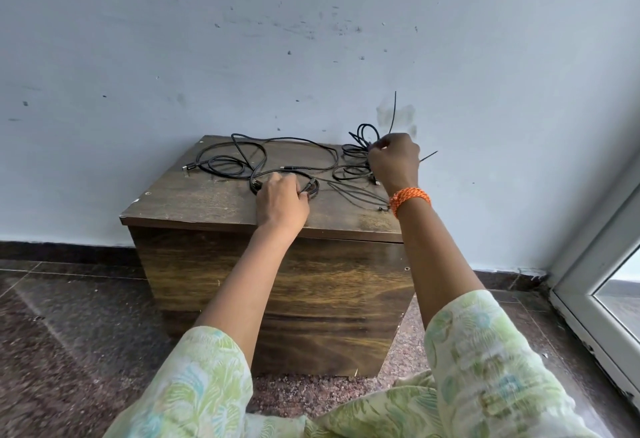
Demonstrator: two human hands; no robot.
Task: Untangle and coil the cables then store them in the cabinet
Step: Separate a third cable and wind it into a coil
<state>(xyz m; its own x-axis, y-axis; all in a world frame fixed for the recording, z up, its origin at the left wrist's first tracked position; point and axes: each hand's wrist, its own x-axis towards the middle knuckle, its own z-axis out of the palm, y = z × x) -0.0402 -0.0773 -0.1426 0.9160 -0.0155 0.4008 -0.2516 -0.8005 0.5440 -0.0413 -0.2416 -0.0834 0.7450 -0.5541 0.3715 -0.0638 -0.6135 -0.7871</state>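
While kneeling or sitting on the speckled stone floor (69, 333), with pale green floral sleeves (485, 351) nearest the camera, reaching forward over a low wooden cabinet (277, 281) set against a blue-grey wall (311, 39). No door or opening showing on the cabinet's near face; shut, as far as can be told.

On the cabinet top, left hand (282, 202) lying palm down, fingers curled over a small loop of black cable (313, 188) near the middle, apparently pinning or gripping it; exact hold hidden under the hand. Further right and raised a little off the surface, right hand (393, 158), an orange thread band (410, 196) at its wrist, fingertips pinched together on a bunched coil of black cable (362, 139), with two thin stiff ends (394, 108) sticking up and out to the side, most likely a tie being fastened round the bundle.

Beyond and left of the left hand, loose black cables (242, 157) sprawled in crossing loops over the far half of the top, plugs lying free. Thinner strands (360, 195) trailing just below the right wrist.

Judged as early to middle: one bundle coiled and nearly tied, the larger part still tangled and uncoiled, nothing stored in the cabinet yet. Left to do: finish the tie, separate and wind the remaining cables, open the cabinet, put all inside.
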